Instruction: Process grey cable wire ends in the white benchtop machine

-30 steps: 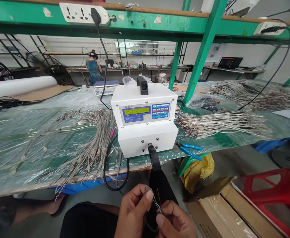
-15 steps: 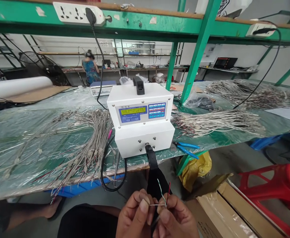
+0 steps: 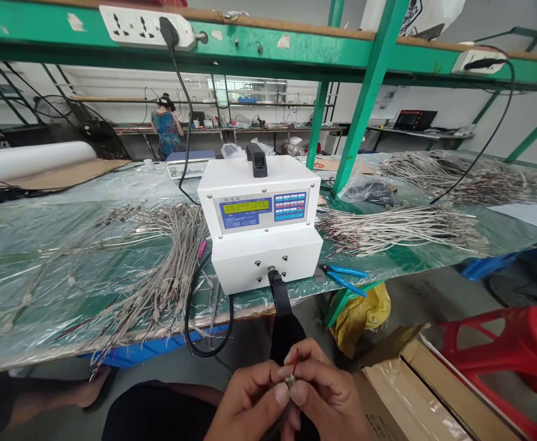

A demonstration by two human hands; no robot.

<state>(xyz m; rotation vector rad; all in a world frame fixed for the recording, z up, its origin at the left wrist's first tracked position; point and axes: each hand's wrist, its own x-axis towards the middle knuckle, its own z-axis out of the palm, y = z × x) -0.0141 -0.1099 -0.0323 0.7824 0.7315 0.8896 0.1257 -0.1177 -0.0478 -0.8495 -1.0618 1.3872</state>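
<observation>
Below the white machine [image 3: 259,263] | left hand [image 3: 250,407], right hand [image 3: 327,392] | pinching wire ends [image 3: 291,381] | closer together than before

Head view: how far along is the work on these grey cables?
Seemingly done: the straight, parallel grey cable bundle right of the white boxy benchtop machine. In hand: a thin cable end with a red wire, pinched between the left hand and right hand. Probably remaining: the loose, tangled grey cable heap left of the machine.
</observation>
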